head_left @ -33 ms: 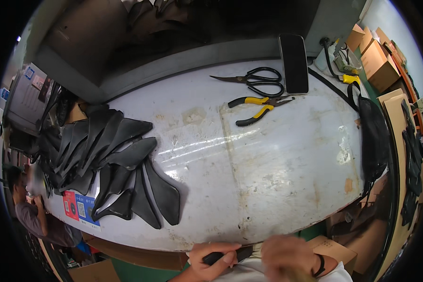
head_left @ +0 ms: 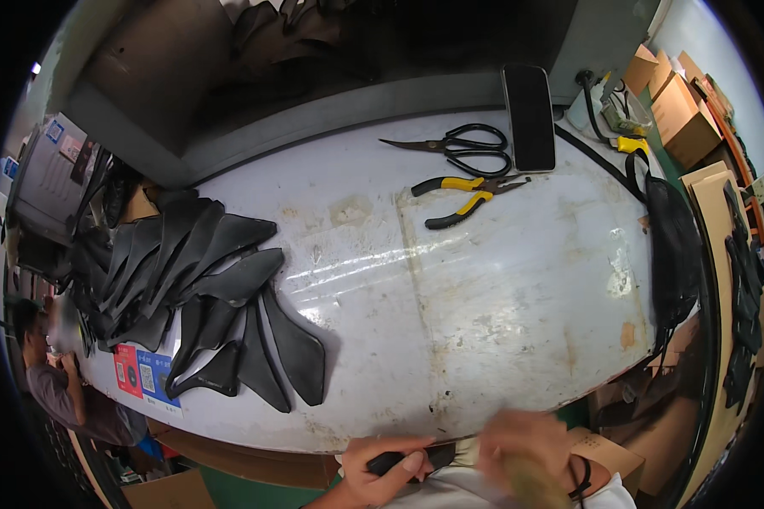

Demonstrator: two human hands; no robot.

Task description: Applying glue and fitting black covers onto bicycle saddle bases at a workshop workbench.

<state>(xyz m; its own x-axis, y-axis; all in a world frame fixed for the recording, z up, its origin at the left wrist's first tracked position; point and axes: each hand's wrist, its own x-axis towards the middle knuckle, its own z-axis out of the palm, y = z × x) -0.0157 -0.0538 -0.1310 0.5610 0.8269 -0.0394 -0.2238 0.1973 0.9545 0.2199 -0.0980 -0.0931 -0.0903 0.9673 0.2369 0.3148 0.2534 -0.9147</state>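
The left hand (head_left: 380,475) is grasping a black piece (head_left: 440,457), probably light, stiff, best held mid-length; the right hand (head_left: 525,451) is showing blurred, grip unclear.

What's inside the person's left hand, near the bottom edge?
The left hand holds something black, showing within its curl and again to the right. The hand covers the stretch between, so its full shape can't be told, nor whether it's one piece.

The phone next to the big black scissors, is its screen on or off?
Off, it looks like: the phone shows a plain black front, with no picture or glow on it.
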